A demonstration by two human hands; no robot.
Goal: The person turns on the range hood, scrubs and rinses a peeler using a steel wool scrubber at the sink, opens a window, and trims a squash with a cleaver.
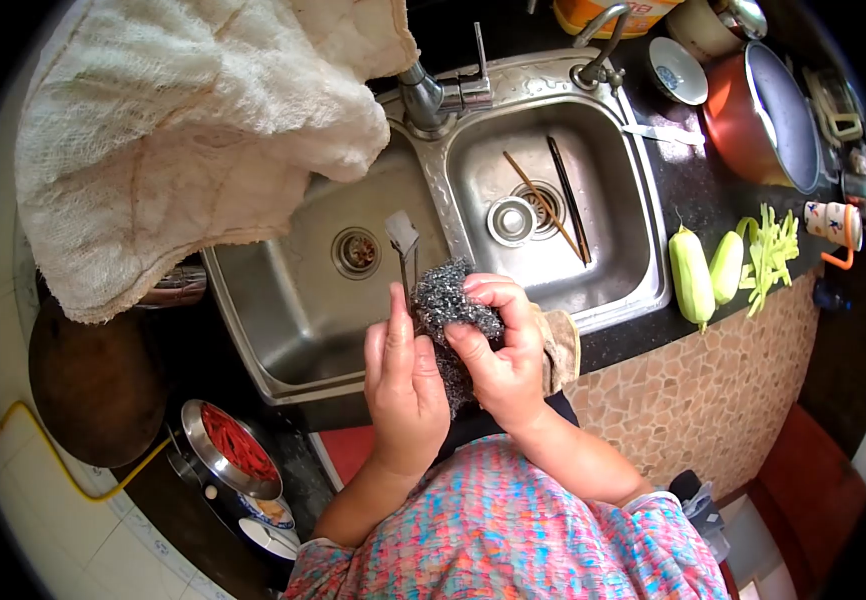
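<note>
My right hand is closed around a dark grey steel wool scrubber above the front of the double sink. Close beside it, my left hand grips a thin metal utensil with a flat, shiny end, which points up over the left basin. The scrubber presses against the utensil's lower part, and its hidden end makes the exact kind hard to tell. In the right basin lie a brown chopstick, dark chopsticks and a round metal drain strainer.
A whitish cloth hangs at upper left, near the faucet. Pale green squashes, a knife, a bowl and a red pot stand right. A pan of red strips sits lower left.
</note>
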